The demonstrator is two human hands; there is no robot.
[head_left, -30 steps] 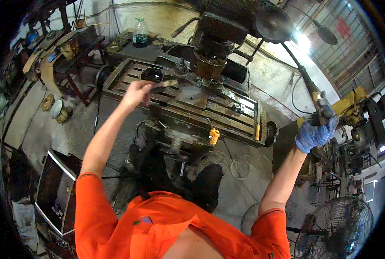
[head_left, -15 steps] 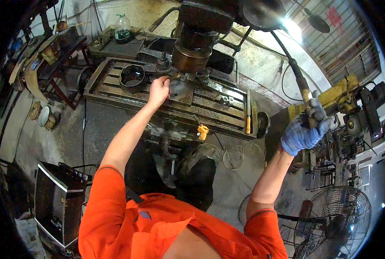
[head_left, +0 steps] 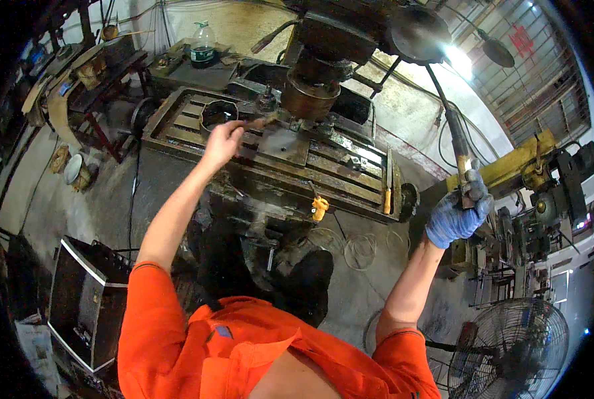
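Observation:
My bare left hand (head_left: 223, 141) is closed around the handle of a small brush (head_left: 262, 122). Its bristle end points right, toward the workpiece plate (head_left: 281, 147) and the cutter below the round machine spindle (head_left: 310, 94). Just behind this hand, a dark round pot (head_left: 218, 113) rests on the slotted machine table (head_left: 172, 121). On the far right my right hand (head_left: 458, 216), in a blue-grey glove, grips the end of a long machine lever (head_left: 457, 139). The cutter's tip is too small to make out clearly.
A yellow-handled file-like tool (head_left: 387, 199) lies at the table's right end. A yellow-orange handle (head_left: 319, 209) sticks out at the front edge. A plastic bottle (head_left: 202, 45) stands behind left, a caged fan (head_left: 510, 352) at lower right, a lamp (head_left: 498, 52) above.
My left hand has drawn back left from the spindle, bringing the brush into clearer sight. My right hand, still on the lever, is slightly lower and further left. The whole view has shifted a little.

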